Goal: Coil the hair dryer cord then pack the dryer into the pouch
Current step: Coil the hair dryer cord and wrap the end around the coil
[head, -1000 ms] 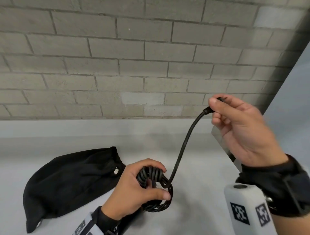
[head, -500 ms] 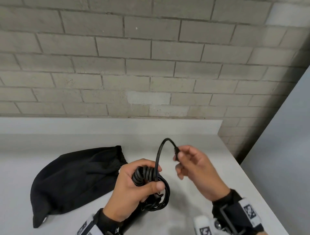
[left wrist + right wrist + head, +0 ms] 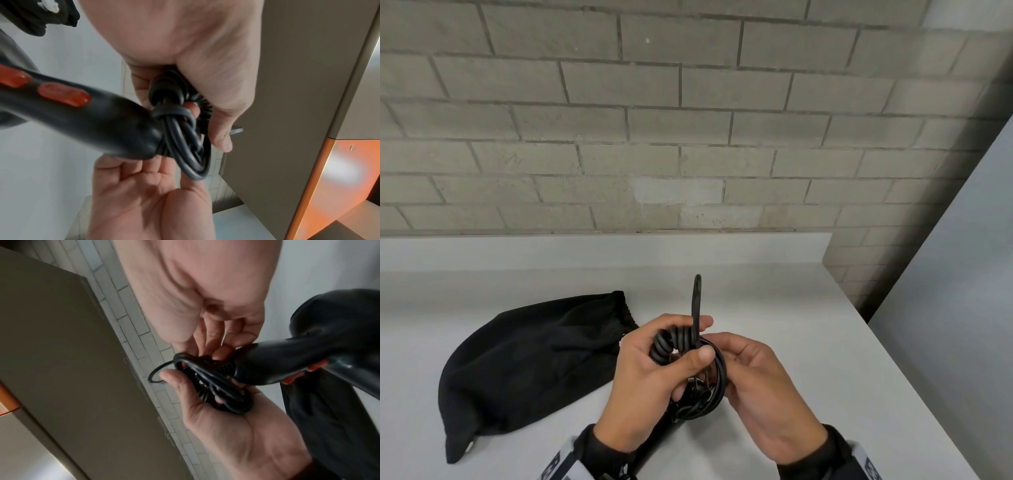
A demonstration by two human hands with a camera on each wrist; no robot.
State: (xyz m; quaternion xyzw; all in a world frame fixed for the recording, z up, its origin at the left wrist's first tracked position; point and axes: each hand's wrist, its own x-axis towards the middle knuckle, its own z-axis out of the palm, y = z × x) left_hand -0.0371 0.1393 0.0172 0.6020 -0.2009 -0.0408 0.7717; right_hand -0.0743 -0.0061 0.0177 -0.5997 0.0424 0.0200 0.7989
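Observation:
My left hand (image 3: 654,377) grips the coiled black cord (image 3: 678,342) just above the white table, its thumb pressed across the turns. A short loop of cord (image 3: 697,301) sticks straight up from the bundle. Against the coil's right side is my right hand (image 3: 763,383), with thumb and fingers closed on the lowest turns (image 3: 195,172). The black dryer handle (image 3: 82,116) with orange buttons hangs from the coil; the head view hides it under my left hand. A black drawstring pouch (image 3: 527,363) lies flat to the left, its mouth towards my hands.
The white table (image 3: 808,325) ends at a raised back ledge against a grey brick wall (image 3: 688,154). Its right edge runs diagonally close to my right wrist, with a grey panel (image 3: 962,308) beyond it.
My right hand has come down and left with the cord's end, from high at the right to the coil. The long free stretch of cord has shrunk to a short upright loop.

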